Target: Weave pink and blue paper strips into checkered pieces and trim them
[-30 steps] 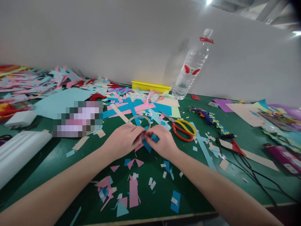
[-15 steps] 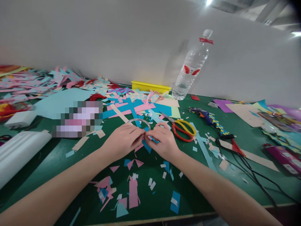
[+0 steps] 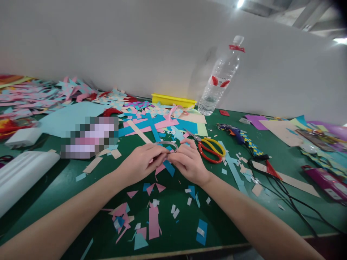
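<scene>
My left hand (image 3: 143, 160) is closed, thumb and fingers pinched on a thin clear ring (image 3: 165, 143) that stands up behind the fingertips. My right hand (image 3: 188, 160) meets it at the fingertips, its fingers curled and pinched together close to the ring's right side. Whatever lies between the right fingertips is too small and hidden to make out. Just right of that hand lies a pair of scissors (image 3: 210, 148) with one red and one yellow handle. Beneath the hands is a blue paper scrap (image 3: 170, 168).
Pink, blue and white paper scraps (image 3: 154, 220) litter the green table (image 3: 230, 224). A clear water bottle (image 3: 219, 81) leans on the wall behind a yellow tray (image 3: 174, 100). To the right lie a glue gun (image 3: 231, 130) with cords and a purple box (image 3: 325, 182); to the left, a white object (image 3: 24, 177).
The clear ring has shifted slightly right and tilted within the fingers. Both hands stay nearly in place, with their fingertips slightly rearranged.
</scene>
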The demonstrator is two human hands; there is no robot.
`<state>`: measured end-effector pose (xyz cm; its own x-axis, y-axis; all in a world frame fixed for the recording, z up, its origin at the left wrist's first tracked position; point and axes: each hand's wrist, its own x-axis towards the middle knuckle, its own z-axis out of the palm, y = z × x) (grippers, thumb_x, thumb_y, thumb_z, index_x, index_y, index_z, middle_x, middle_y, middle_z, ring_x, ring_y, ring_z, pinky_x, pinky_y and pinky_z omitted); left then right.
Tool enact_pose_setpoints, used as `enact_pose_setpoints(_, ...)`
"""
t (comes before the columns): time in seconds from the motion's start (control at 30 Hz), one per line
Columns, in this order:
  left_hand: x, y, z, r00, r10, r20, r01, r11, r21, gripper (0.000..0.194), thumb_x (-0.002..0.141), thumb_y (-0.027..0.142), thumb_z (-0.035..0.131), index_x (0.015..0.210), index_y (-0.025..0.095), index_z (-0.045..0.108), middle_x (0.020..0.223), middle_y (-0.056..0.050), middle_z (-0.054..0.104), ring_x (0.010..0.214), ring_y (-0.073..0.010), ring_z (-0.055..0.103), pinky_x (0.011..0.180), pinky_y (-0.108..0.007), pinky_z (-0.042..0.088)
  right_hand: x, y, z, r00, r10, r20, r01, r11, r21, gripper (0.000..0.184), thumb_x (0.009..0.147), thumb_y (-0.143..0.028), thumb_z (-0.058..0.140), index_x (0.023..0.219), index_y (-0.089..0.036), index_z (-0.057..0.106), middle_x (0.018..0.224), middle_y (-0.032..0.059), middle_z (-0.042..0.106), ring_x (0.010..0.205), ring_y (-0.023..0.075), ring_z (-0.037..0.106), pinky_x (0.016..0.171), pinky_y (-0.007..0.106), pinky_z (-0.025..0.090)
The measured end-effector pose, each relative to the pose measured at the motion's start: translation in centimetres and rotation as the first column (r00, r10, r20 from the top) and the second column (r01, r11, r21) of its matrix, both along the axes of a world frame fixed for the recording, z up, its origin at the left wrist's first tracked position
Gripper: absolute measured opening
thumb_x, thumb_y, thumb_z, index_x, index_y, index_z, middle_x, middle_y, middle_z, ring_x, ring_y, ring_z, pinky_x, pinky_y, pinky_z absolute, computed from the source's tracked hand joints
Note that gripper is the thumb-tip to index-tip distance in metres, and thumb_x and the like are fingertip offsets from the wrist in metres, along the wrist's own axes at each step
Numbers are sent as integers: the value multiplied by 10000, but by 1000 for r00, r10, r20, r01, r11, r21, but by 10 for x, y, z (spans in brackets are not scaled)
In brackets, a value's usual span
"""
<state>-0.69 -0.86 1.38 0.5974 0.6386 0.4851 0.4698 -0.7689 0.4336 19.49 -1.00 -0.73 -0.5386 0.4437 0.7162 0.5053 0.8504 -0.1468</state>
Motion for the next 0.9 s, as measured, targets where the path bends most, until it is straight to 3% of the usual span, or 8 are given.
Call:
enact_pose_setpoints(0.1,-6,4,0,999,39,-31,-39,999,-3,244,947,269,385,991,181,607,922,-43,691,842,-163,639,720,-248,493,-1,1,-1,992,56,-114,-55,998,6,124,912,-175,467,900,-249,566,707,-26,599,690,119,553,946,376,379)
enact_pose_setpoints(0.2,-16,14,-4,971,238,-31,-237,971,37,295,958,313,353,1008,176,609,969,-57,696,867,-182,644,745,-266,485,-3,1,-1,975,49,-219,-59,997,-41,92,906,-163,480,907,-242,527,718,-28,595,665,121,539,946,390,387)
enact_pose_setpoints(0.3,-25,27,-12,904,427,-12,-418,892,173,313,964,314,340,1018,156,604,1005,-86,688,945,-223,623,825,-326,454,-4,1,-2,980,-45,-196,11,985,-172,62,906,-191,483,871,-239,500,729,-21,587,656,131,527,937,393,395)
enact_pose_setpoints(0.43,-29,38,-24,831,524,-186,-447,829,336,343,969,249,276,1004,136,598,924,-119,687,895,-271,622,831,-420,419,-2,4,-5,958,-224,-181,158,934,-321,55,899,-210,472,950,-229,481,822,17,616,828,175,576,890,377,422)
enact_pose_setpoints(0.53,-31,42,-32,789,535,-303,-415,827,379,326,948,196,288,970,133,607,886,-127,682,879,-286,615,830,-432,409,-2,8,-8,948,-290,-131,219,893,-392,210,873,-198,487,1077,-224,445,895,32,651,974,211,579,942,415,393)
enact_pose_setpoints(0.67,-32,44,-37,822,496,-280,-405,855,325,345,942,162,266,1127,133,555,1174,-144,615,1087,-277,548,936,-438,366,-2,10,-10,965,-264,-7,233,864,-447,364,857,-169,479,1207,-225,395,1031,38,676,1109,222,553,1039,469,308)
enact_pose_setpoints(0.8,-21,36,-34,875,436,-210,-398,895,203,332,957,325,338,1206,183,506,1266,-115,550,1206,-274,453,978,-447,345,-1,10,-12,967,-247,64,248,848,-469,408,870,-155,440,1268,-218,374,1125,49,661,1174,205,527,1099,463,250)
enact_pose_setpoints(0.9,-9,25,-29,928,299,-221,-272,952,144,408,914,484,430,1203,206,504,1254,-87,552,1229,-269,422,1016,-446,309,-2,10,-13,966,-242,92,256,835,-487,436,871,-146,422,1298,-216,361,1165,51,647,1203,196,508,1118,458,226)
